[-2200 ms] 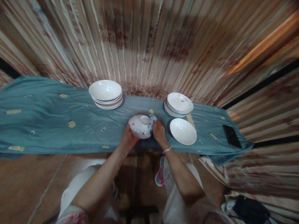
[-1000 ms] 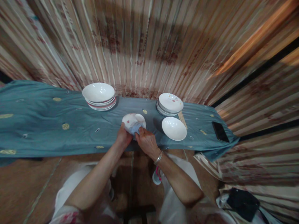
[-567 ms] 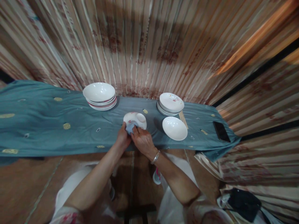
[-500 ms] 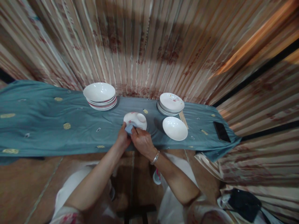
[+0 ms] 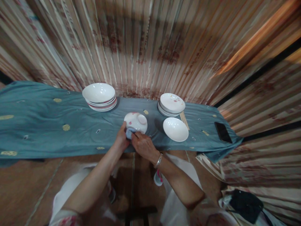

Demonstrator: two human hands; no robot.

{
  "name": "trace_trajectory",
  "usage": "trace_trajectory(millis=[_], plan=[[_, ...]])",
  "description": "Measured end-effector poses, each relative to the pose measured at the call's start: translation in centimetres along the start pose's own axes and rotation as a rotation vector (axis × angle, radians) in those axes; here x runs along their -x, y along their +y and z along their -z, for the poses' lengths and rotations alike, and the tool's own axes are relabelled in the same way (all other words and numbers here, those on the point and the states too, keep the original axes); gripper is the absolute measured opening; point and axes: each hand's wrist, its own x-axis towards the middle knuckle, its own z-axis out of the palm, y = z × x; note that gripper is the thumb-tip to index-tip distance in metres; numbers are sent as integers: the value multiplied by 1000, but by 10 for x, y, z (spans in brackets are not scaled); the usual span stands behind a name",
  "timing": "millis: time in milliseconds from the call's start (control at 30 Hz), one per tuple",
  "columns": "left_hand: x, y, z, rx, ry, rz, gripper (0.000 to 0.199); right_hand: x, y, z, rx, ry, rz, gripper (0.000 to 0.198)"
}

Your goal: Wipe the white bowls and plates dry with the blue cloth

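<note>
A white bowl (image 5: 138, 121) with red floral marks is tilted so its underside and foot ring show. Its left edge is gripped by my left hand (image 5: 121, 135), whose fingers are partly hidden behind the bowl. My right hand (image 5: 143, 145), with a silver bangle at the wrist, pinches a light blue cloth (image 5: 129, 133) against the near side of the bowl. Right of my hands, a single white bowl (image 5: 176, 129) sits upright on the table.
A stack of white bowls (image 5: 99, 94) stands at the back left. Several patterned plates (image 5: 172, 103) are stacked at the back right, with chopsticks (image 5: 184, 121) beside them. A black phone (image 5: 223, 132) lies rightmost on the blue-green tablecloth (image 5: 47, 125). A pleated curtain (image 5: 141, 47) hangs behind.
My right hand and the cloth have shifted slightly down along the bowl's near side, leaving more of its outer surface showing. The bowl stays nearly in place.
</note>
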Motion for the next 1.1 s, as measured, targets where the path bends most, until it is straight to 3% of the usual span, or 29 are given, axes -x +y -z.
trace_trajectory(millis=[100,300,600,767,967,1100], plan=[[2,-1,-1,-100,-33,-22,18,2,2,1,-75,-32,-28,20],[11,-3,-4,-227,-67,-134,40,3,12,11,-227,-111,-80,17],[16,-5,-11,-426,-130,-350,43,2,23,20,-445,-94,-104,12],[4,-4,1,-758,-189,-557,29,3,26,22,-485,-110,-111,12],[-3,1,13,-1334,-232,-816,18,3,27,25,-459,-200,-127,12],[1,3,12,-1607,-318,-869,21,3,27,25,-412,-248,-106,12]])
